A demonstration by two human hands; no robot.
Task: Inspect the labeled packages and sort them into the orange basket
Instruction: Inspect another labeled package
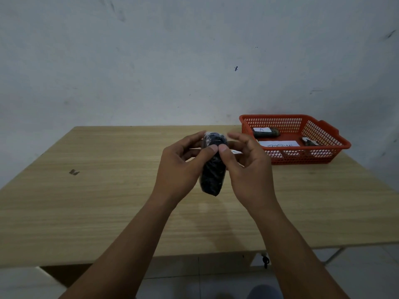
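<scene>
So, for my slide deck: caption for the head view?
Both hands hold a dark package above the table, orange basket at right.

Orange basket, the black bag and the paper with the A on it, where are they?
orange basket (323,157): head view, on its front mesh wall.
black bag (212,178): head view, on its lower half, below both thumbs.
paper with the A (261,130): head view, on the label's middle, inside the basket.

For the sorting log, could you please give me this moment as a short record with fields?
held item: dark package in clear wrap, above the table
left hand: grips the package
right hand: pinches the package
orange basket: far right of table
basket contents: package labeled A, a second package, white paper sign
</scene>
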